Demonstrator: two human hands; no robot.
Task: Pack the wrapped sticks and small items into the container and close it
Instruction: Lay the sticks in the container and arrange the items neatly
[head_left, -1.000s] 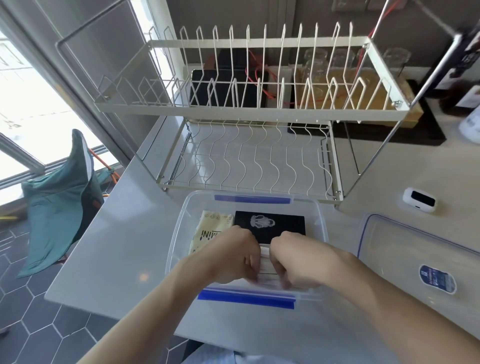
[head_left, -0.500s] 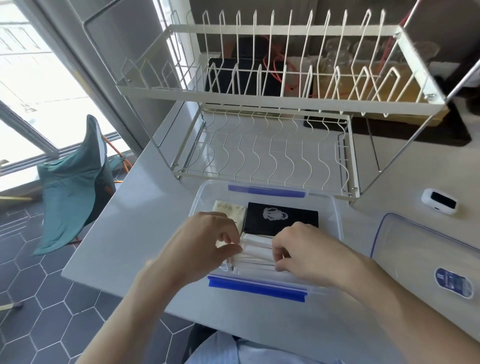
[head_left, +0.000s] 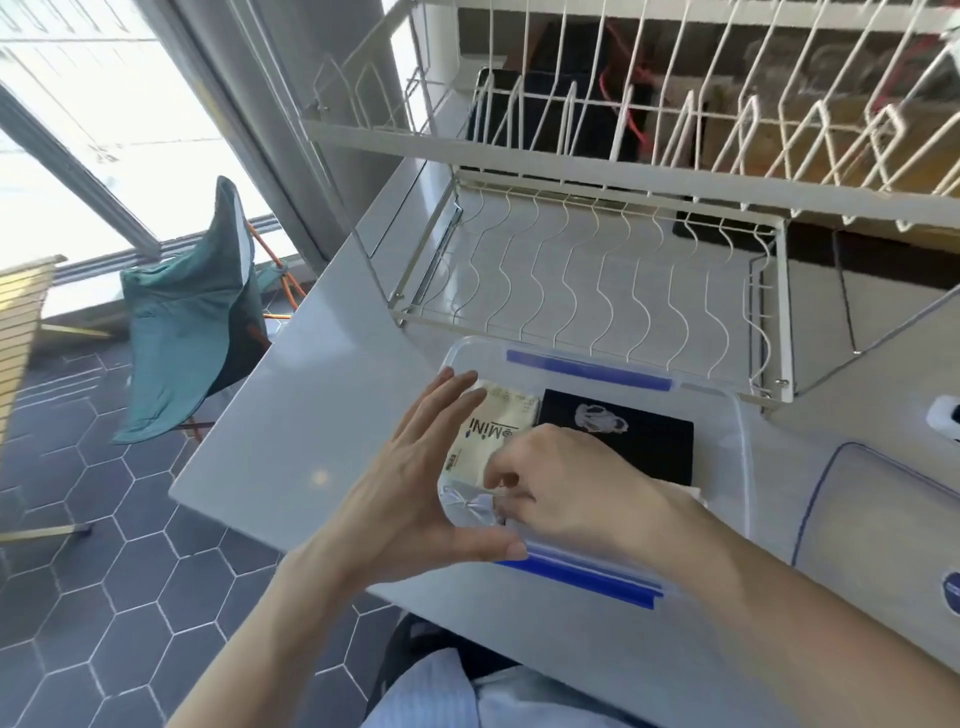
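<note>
Since half a second earlier the left hand had let go of the bundle and spread open, and the camera had swung left and closer. The right hand remained low inside the container.

Container: a clear plastic box with blue clip strips on its near and far rims, resting on the pale surface just in front of the wire dish rack. Inside lay a cream packet at left and a flat black card beside it, touching or nearly so. The wrapped sticks lay along the near wall in clear film, mostly hidden under the right hand.

Handling, judged: the sticks looked light, and the film glossy and probably slippery; a bundle like that likely splays if pinched at one end, so a hold across the middle seemed safer. The packet looked soft and flat. Nothing appeared fragile.

Left hand: fingers straight and apart, holding nothing, palm turned toward the container's left end, thumb at or just over the near rim. Actual contact with the wall could not be confirmed.

Right hand: fingers curled down together onto the wrapped sticks, pressing or pinching the film. Whether it truly gripped them was hidden.

The lid lay on the surface to the right, off the container; closing was not yet done.
</note>
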